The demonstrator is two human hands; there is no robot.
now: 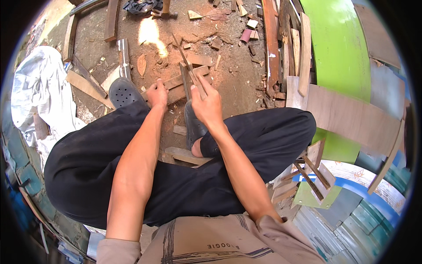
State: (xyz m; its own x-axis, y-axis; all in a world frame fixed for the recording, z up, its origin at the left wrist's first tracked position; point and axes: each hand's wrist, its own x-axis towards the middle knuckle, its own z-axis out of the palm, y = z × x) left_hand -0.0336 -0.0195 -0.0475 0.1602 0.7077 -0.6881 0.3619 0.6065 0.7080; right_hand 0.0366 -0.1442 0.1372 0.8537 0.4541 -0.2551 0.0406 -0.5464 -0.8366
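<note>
In front of me, my right hand (pixel 206 102) is closed around the wooden grip of what looks like a handsaw (pixel 180 50). Its narrow blade points forward, away from me, and shows nearly edge-on. My left hand (pixel 157 93) grips a wooden strip (pixel 175 82) that slants across the ground between my feet. The blade passes over or beside the strip's right part; whether it touches cannot be made out. More short wood pieces (pixel 199 60) lie just beyond. A thin dark strip (pixel 184 81) stands next to my right shoe (pixel 193 125).
At the top lies a hammer (pixel 165 11) beside a dark bag (pixel 141 6). Wood offcuts (pixel 216 43) litter the dirt. Long boards (pixel 271 48) and a green panel (pixel 336 48) line the right. White cloth (pixel 41 88) lies left, near my left shoe (pixel 126 92).
</note>
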